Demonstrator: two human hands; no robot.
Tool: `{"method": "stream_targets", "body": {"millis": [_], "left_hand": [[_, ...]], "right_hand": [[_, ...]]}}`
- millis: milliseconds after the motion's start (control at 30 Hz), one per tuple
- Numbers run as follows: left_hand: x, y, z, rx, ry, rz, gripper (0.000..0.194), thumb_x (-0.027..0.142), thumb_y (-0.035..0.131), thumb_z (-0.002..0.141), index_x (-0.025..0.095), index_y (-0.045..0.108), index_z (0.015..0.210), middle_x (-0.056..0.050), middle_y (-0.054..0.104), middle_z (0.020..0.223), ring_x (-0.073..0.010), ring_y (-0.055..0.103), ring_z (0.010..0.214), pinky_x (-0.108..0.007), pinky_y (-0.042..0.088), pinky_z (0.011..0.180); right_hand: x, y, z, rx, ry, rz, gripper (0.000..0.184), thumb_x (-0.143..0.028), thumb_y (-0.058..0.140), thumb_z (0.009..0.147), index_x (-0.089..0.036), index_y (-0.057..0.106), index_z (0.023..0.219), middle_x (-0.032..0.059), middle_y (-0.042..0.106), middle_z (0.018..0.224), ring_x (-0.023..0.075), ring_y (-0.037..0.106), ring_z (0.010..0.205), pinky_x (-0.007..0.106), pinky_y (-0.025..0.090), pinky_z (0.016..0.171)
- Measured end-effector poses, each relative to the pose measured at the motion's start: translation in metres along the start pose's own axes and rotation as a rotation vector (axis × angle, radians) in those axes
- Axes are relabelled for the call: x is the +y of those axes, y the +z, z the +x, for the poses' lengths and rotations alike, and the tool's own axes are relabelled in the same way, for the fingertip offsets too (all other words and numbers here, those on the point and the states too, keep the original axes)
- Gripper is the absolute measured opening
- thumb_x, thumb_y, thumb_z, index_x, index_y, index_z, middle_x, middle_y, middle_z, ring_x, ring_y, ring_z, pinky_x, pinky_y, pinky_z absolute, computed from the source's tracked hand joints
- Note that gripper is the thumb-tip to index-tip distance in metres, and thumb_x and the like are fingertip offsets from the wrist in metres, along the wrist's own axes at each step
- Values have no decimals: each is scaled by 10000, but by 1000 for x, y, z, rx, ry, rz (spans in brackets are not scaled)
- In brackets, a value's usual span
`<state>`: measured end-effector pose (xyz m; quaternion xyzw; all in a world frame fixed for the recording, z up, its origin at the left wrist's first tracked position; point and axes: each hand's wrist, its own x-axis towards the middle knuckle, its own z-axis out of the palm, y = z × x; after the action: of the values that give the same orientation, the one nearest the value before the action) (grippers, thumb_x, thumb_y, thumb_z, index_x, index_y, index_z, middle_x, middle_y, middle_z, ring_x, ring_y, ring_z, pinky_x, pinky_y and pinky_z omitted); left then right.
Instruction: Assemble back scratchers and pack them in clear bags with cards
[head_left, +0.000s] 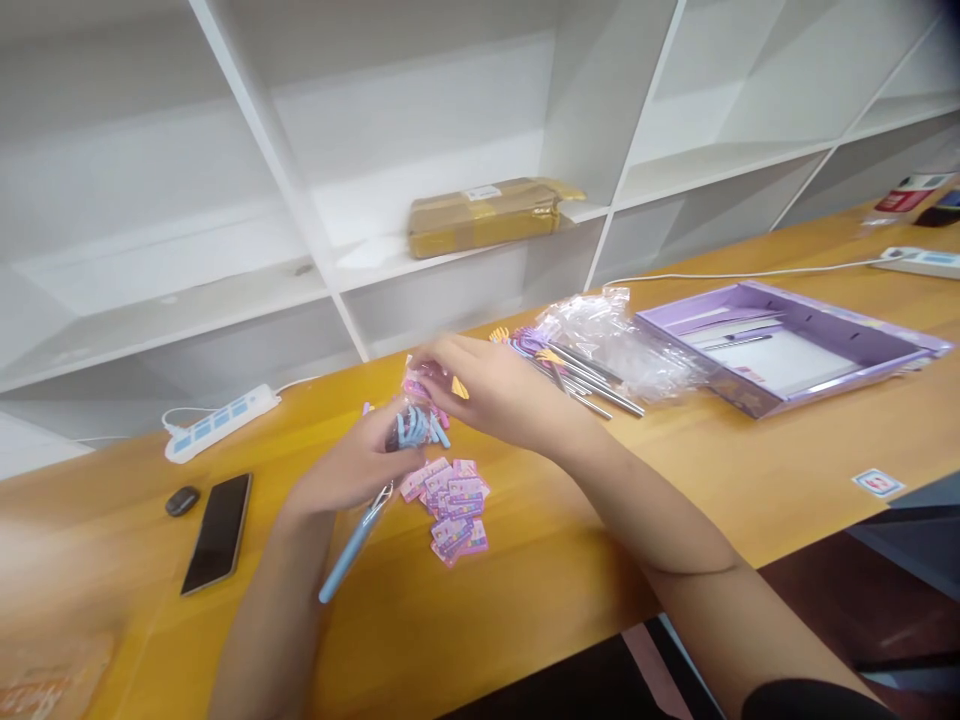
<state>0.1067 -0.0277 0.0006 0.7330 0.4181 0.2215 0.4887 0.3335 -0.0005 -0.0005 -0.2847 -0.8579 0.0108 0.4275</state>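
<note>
My left hand [360, 465] is wrapped round a light-blue back scratcher [347, 560] in a clear plastic sleeve; its handle slants down toward me and its blue claw end shows above my fingers. At the sleeve's upper end, my right hand [472, 385] is closed, fingertips pinched on the clear plastic sleeve [416, 380], where something pink shows. The exact grip is partly hidden and blurred. Just below both hands lies a loose pile of small pink and purple cards [454, 500]. Beyond my right wrist are several back scratchers [581, 375] with silver rods and coloured claws.
Crumpled clear bags [630, 345] lie beside a purple open box [787, 370] on the right. To the left are a phone [217, 532], a black earbud case [182, 500] and a power strip [221, 423]. White shelving behind holds a taped parcel [484, 217].
</note>
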Motion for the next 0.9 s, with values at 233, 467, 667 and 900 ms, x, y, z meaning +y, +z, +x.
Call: {"method": "stream_targets", "body": {"millis": [233, 467, 667, 900], "left_hand": [[4, 4, -2, -35, 30, 11, 167, 295, 695, 940, 220, 564, 1011, 61, 511, 744, -99, 473, 586, -240, 421, 536], [10, -2, -5, -15, 47, 13, 253, 316, 697, 947, 219, 605, 1162, 57, 524, 753, -103, 470, 583, -256, 432, 549], [8, -6, -9, -68, -4, 4, 276, 325, 708, 954, 222, 644, 1203, 49, 538, 778, -101, 456, 599, -246, 410, 543], [9, -18, -16, 48, 27, -12, 612, 273, 703, 933, 268, 574, 1531, 32, 570, 777, -123, 494, 609, -266, 441, 559]], "right_hand": [[7, 6, 1, 72, -15, -117, 386, -73, 467, 1043, -267, 573, 1359, 101, 637, 1427, 202, 700, 1091, 308, 521, 738], [9, -2, 4, 126, -102, -180, 198, -127, 482, 1046, -226, 652, 1073, 132, 558, 1497, 249, 672, 1185, 400, 567, 875], [12, -7, 8, 35, -3, 165, 141, -329, 596, 1079, -229, 638, 990, 92, 673, 1267, 237, 668, 1162, 422, 542, 1033], [23, -21, 12, 527, 334, 424, 319, -505, 624, 1058, -234, 583, 895, 20, 604, 873, 160, 598, 799, 310, 514, 739]]}}
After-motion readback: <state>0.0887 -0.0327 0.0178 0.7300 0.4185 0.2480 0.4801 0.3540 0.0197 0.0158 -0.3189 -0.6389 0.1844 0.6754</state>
